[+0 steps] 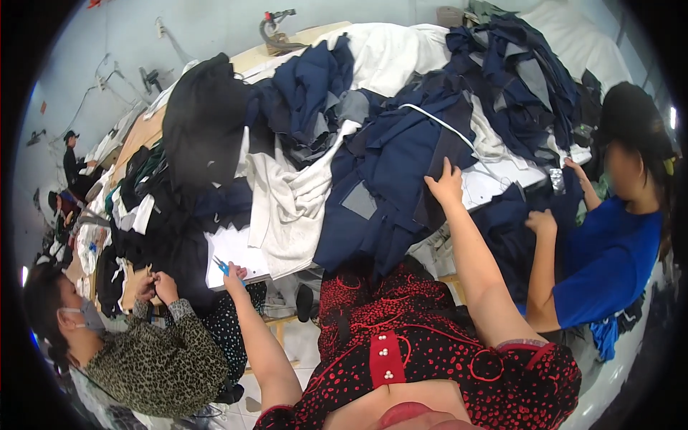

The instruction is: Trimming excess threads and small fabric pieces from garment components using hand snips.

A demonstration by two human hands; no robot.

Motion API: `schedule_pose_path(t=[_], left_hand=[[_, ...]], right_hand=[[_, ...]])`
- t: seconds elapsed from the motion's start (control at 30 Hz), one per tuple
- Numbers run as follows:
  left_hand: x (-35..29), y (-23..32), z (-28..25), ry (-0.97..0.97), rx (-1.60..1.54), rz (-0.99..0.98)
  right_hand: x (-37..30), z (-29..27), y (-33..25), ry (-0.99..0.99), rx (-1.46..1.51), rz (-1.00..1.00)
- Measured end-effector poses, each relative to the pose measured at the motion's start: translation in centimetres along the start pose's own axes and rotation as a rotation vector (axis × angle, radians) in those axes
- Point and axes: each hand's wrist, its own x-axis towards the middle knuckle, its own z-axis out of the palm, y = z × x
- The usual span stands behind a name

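The right hand (pixel 447 183) is pressing, fingers spread, on navy cloth (pixel 390 172) heaped on the bench (pixel 147 132), while the left hand (pixel 233 276) is gripping blue scissors (pixel 221 266).

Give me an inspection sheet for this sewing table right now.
Surface: table almost wholly under cloth.
Job's things: navy cloth; blue snips.
Clutter: black pile, white cloth, more navy pieces.
Grippers: right hand flat on navy cloth; left hand holds the snips.
Cables: white cord across the cloth.
Surroundings: person in blue at right, person in leopard print at left.
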Motion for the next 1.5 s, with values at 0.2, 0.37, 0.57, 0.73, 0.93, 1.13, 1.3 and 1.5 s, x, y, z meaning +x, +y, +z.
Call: schedule_pose_path(t=[0.2, 0.37, 0.57, 0.73, 0.93, 1.13, 1.3, 1.5], left_hand=[[-1.1, 1.1, 1.2, -0.058, -0.041, 0.039], [-2.3, 3.1, 2.1, -0.054, -0.098, -0.066], [-13.4, 9.7, 12.8, -0.547, -0.057, -0.043], [-20.0, 6.4, 19.1, -0.968, 0.55, 0.297], [-23.5, -0.5, 16.0, -1.031, 0.97, 0.152], [-22.7, -1.7, 12.9, -0.745, 0.848, 0.165], [-20.9, -3.1, 12.4, -1.027, 0.634, -0.205], [-23.9, 10.6, 6.8, -0.92, -0.18, -0.43]], right_hand=[[2.5, -0.6, 1.7, -0.226, 0.357, 0.14], [-1.4, -2.4, -1.8, -0.291, 0.482, -0.31], [-19.3, -7.3, -8.5, -1.309, 0.632, -1.046], [-22.2, -8.5, -9.9, -1.551, 0.43, -1.082], [-16.8, -8.9, -5.5, -1.195, 0.141, -0.923], [-8.1, -8.0, -2.2, -0.397, 0.167, -0.477], [-1.7, -2.5, -1.6, -0.157, 0.038, -0.213], [-11.8, -3.9, -8.7, -0.924, 0.399, -0.59]])
